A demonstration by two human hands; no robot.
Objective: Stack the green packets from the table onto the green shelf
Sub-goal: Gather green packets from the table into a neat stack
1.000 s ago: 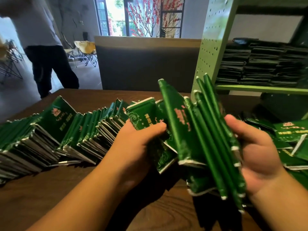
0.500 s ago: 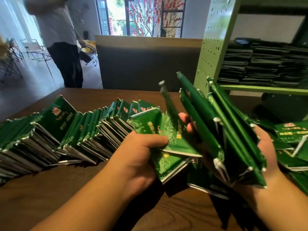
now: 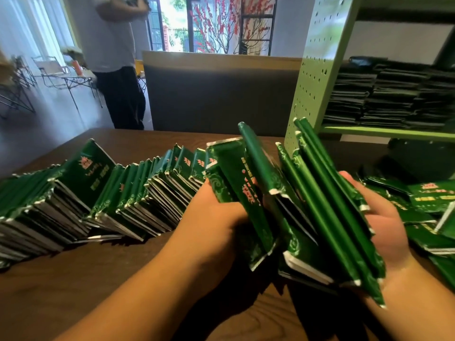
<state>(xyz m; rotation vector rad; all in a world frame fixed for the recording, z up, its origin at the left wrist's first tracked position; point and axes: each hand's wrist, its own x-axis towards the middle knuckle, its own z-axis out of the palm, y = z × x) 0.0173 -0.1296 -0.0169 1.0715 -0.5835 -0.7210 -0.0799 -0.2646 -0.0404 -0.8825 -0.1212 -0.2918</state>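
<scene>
At the centre of the frame I hold a fanned bundle of green packets on edge between both hands, above the brown worktop. My left hand has its grip curled round the near end of the bundle, thumb side pressed to a printed face; my right hand cups the far end from beneath, fingers wrapped behind the outermost packets.

The packets look light, thin and glossy, flat foil sachets with crimped white ends. I judge them slippery against one another: the bundle is already splaying, gaps open between leaves. They bend rather than hold stiff, so squeezing the two broad outer faces together, with a palm under the lower edges, seems the safest hold; pinching only the top corners would likely let the middle ones slide out.

A long leaning row of packets stretches from centre to lower left on the worktop, and loose ones lie at right. The green shelf stands at upper right, its dark stacks in shadow, their print unreadable. My right fingertips are hidden behind the bundle, and the count of packets held cannot be told. A person stands at upper left, cut off by the frame's top.
</scene>
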